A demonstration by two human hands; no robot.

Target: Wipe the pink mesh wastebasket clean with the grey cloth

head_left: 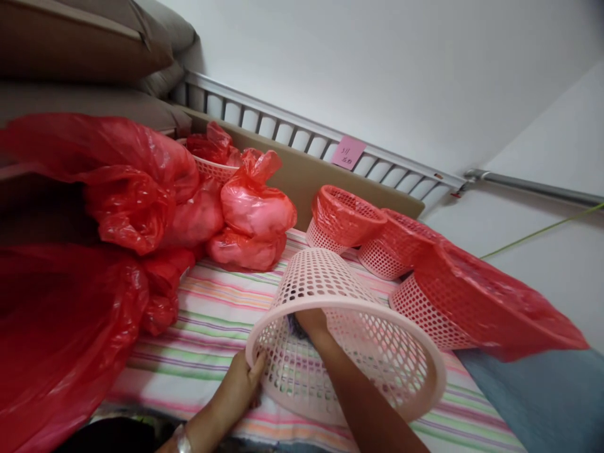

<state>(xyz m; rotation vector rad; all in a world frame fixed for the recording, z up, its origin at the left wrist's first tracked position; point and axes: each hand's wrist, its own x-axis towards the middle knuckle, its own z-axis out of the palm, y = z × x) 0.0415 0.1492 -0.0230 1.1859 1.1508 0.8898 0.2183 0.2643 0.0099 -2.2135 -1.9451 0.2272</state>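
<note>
A pale pink perforated plastic wastebasket (346, 305) lies on its side on a striped sheet (214, 302), its mouth facing me. My left hand (245, 377) is closed on the left side of the rim, thumb over the edge. Inside the basket, my right hand (311, 321) presses a dark purplish cloth (296, 327) against the inner left wall. Its fingers are partly hidden behind the rim. The forearm reaches in through the mouth.
Wastebaskets (323, 233) with red liners stand in a row to the right, the nearest liner (495, 302) spreading wide. Red plastic bags (255, 207) crowd the left, some filled and tied. Behind are a board (302, 173), a radiator (283, 133) and stacked cushions (89, 44).
</note>
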